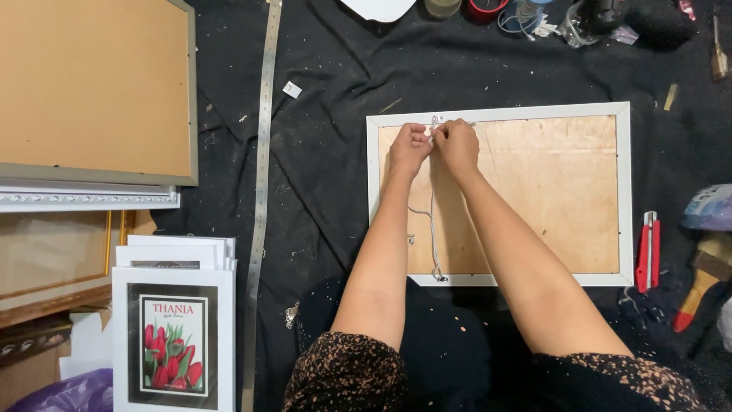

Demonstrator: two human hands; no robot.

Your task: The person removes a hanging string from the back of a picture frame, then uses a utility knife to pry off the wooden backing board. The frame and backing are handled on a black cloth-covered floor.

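Now 2 hands [435, 145] – 1 cord [433, 229], 1 frame [625, 191].

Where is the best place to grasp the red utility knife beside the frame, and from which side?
Probably the middle of the red utility knife, pinched across its narrow width from above. It lies flat and lengthwise on the black cloth, clear of the white frame.

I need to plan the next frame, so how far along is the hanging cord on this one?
Done: the cord looks fixed at the near rim of the white frame, which lies back up. In hand: the left hand and right hand pinch the cord's other end at the far rim's small fitting. Left: that end looks unsecured, and the cord hangs slack across the backing board.
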